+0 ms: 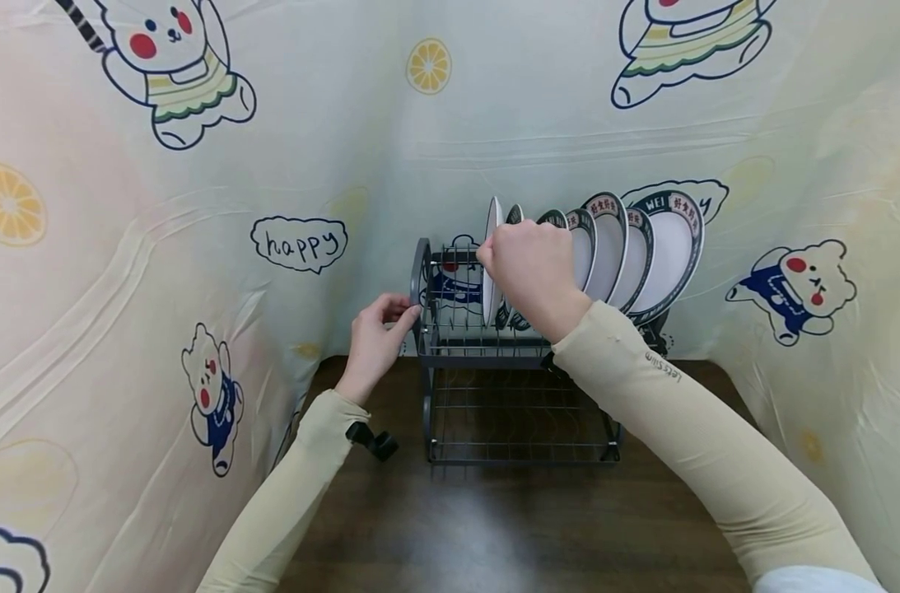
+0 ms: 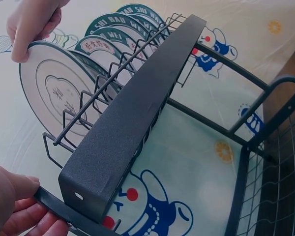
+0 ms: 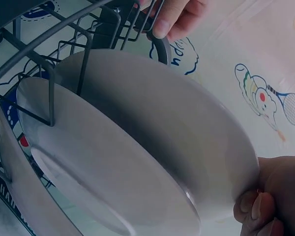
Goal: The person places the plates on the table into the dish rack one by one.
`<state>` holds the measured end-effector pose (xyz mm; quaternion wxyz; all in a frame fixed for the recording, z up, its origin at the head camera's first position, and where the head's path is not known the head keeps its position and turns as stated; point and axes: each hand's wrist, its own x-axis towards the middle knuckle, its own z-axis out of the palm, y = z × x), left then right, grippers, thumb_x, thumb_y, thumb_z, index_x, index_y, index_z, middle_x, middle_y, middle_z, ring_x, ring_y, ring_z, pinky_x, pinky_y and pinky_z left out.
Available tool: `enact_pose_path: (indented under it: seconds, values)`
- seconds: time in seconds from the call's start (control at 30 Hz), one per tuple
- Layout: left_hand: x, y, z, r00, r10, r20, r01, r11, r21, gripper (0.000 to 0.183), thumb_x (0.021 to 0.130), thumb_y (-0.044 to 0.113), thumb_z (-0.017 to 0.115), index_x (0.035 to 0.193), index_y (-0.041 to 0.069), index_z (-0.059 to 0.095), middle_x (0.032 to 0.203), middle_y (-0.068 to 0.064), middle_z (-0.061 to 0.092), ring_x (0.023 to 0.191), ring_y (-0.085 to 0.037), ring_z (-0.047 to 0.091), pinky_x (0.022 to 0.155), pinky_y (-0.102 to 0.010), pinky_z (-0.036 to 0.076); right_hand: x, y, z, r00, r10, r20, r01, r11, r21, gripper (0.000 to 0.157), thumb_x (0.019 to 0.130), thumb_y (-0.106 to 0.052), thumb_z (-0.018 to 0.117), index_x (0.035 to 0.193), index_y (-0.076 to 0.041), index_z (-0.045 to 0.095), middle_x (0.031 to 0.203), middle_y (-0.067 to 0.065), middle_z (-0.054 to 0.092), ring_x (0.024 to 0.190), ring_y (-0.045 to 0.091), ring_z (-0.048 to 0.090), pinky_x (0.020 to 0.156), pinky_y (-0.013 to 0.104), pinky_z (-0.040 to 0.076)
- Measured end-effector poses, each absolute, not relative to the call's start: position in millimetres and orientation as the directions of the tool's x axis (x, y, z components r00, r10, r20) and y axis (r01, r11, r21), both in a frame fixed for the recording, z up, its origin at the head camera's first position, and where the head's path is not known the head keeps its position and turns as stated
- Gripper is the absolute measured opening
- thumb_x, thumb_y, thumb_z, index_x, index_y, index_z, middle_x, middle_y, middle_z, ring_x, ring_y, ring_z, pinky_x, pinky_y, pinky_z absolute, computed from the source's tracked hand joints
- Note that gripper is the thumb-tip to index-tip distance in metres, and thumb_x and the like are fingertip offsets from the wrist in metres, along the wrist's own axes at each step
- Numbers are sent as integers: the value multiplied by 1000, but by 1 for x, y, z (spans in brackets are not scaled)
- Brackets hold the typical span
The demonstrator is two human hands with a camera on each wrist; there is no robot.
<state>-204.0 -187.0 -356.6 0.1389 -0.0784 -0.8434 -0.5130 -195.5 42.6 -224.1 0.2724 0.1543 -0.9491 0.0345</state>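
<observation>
A dark metal two-tier dish rack (image 1: 487, 361) stands against the patterned cloth. My left hand (image 1: 374, 338) grips the side frame at its left end, thumb on top and fingers curled below in the left wrist view. Over the upper tier, my right hand (image 1: 534, 268) pinches the top rim of a white plate (image 2: 49, 93) with a dark green edge, the leftmost of the row. That plate stands on edge between the wire dividers (image 2: 96, 93). Right behind it, a second plate (image 3: 103, 157) leans in the right wrist view.
Several more green-rimmed plates (image 1: 668, 247) stand upright toward the rack's right end. Below them is the lower wire tier (image 1: 524, 412). The rack stands on a brown wooden surface (image 1: 487, 527), with the printed cloth (image 1: 375, 107) rising behind and at both sides.
</observation>
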Motion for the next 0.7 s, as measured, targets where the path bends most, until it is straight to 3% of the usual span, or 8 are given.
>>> enact_pose_path:
  seconds: [0.23, 0.47, 0.7]
  values:
    - [-203, -186, -356, -949, -13, 315, 274, 459, 845, 23, 103, 21, 67, 116, 2, 69, 113, -16, 72, 102, -30, 65, 92, -48, 58, -196, 40, -228, -795, -283, 537, -311, 949, 40, 49, 103, -17, 52, 55, -16, 39, 50, -2, 31, 51, 16, 24, 43, 30, 27]
    - [-203, -186, -356, -949, -15, 315, 273, 457, 846, 22, 104, 21, 67, 116, 2, 69, 113, -16, 72, 102, -30, 65, 92, -48, 57, -197, 35, -232, -820, -290, 493, -306, 951, 51, 48, 104, -20, 53, 57, -15, 47, 51, 0, 40, 50, 17, 32, 46, 31, 32]
    - [-203, -186, -357, -950, -22, 312, 267, 461, 846, 22, 104, 21, 67, 116, 2, 69, 113, -16, 72, 102, -30, 65, 92, -48, 58, -197, 35, -233, -807, -288, 515, -301, 952, 59, 51, 106, -19, 53, 56, -16, 42, 51, -2, 32, 50, 15, 27, 45, 30, 27]
